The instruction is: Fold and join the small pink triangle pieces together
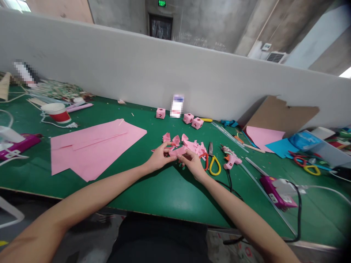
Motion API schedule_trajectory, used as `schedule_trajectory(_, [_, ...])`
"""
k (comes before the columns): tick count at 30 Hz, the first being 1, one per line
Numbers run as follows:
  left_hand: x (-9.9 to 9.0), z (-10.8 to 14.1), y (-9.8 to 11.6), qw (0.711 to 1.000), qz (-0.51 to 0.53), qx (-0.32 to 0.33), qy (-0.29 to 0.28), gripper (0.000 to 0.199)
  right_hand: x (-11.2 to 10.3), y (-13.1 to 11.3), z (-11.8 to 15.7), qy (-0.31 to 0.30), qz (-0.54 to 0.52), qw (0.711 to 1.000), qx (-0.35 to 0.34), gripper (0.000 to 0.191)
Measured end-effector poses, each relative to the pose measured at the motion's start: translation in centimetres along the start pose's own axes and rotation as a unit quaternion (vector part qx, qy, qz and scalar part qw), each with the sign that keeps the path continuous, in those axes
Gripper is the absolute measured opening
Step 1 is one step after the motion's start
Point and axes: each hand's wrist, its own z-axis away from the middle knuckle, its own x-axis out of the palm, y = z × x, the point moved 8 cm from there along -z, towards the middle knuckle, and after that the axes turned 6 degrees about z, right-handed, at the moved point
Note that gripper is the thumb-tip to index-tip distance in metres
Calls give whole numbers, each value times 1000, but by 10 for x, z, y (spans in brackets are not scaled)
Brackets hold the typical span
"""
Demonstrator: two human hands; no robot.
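Note:
Between my two hands, above the green table (153, 193), is a small piece of pink paper (178, 151). The fingers of my left hand (161, 157) pinch its left end, and my right hand (190, 160) pinches its right end. Just beyond my fingers lie several small folded pink paper pieces (166, 137) and a heap of pink paper scraps (197, 147). Scissors with red and yellow handles (215, 166) rest right of my right hand. Farther back sit pink paper cubes with cut-out holes (160, 113).
Large pink paper sheets (95, 153) spread out on the left, near a paper cup (56, 112). At right are a pink glue gun (232, 159) with a black cord, a purple power strip (278, 193) and clear glue sticks (257, 166). A grey partition (123, 69) borders the back.

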Motion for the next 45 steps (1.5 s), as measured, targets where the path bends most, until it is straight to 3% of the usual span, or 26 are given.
schedule_trajectory(10, [-3,-1,-3,999,-38,13,17,56,-4,3,1,19,-1,1000,13,36])
schedule_trajectory(22, [-2,-1,-3,1000,-4,-17,11,60,-3,4,-1,11,-20,1000,18,35])
schedule_trajectory(31, [-3,-2,-5,1000,-2,13,23,54,-1,-1,1,0,27,1000,0,33])
schedule_trajectory(38, [-6,-4,-6,999,30,20,41,52,-5,-4,3,31,113,993,6,25])
schedule_trajectory(45, [-5,-4,-8,999,-1,23,30,55,-4,-2,2,30,123,992,-3,20])
